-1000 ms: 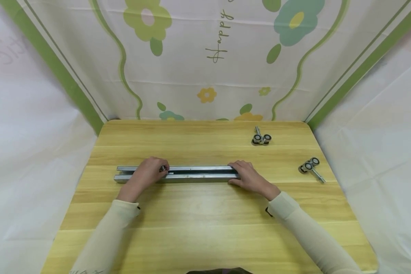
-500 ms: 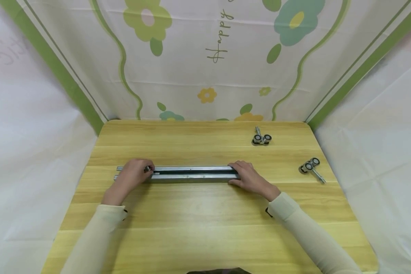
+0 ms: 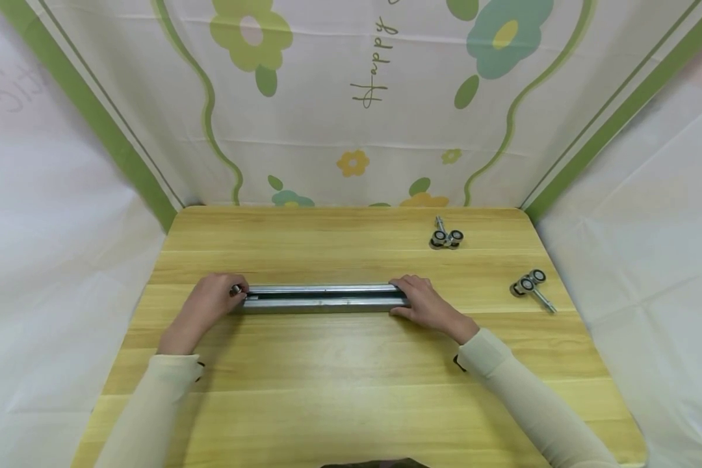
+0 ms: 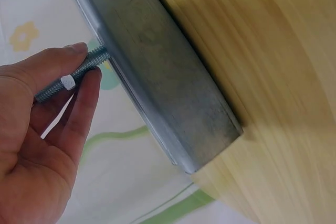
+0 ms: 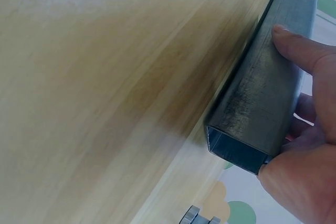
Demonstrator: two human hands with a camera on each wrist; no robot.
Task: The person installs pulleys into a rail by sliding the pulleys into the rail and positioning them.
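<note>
A long grey metal rail point(image 3: 322, 298) lies crosswise on the wooden table point(image 3: 351, 383). My left hand point(image 3: 234, 291) covers the rail's left end and pinches a threaded bolt point(image 4: 73, 74) between thumb and fingers. The bolt carries a white nut and sticks out of the rail's slot close to the rail's open end point(image 4: 210, 145). Whatever the bolt joins inside the rail is hidden. My right hand point(image 3: 403, 296) grips the rail's right end point(image 5: 236, 150), thumb point(image 5: 299, 51) on the near face and the other fingers behind.
Two loose roller hangers with bolts lie on the table at the right: one point(image 3: 446, 237) near the back edge, the other point(image 3: 529, 285) near the right edge. A flowered cloth point(image 3: 351, 97) hangs behind the table and white sheets flank both sides.
My left hand has slid the bolt leftward along the rail, from about a third of the way in to the left end. The right hand and the rail have stayed put.
</note>
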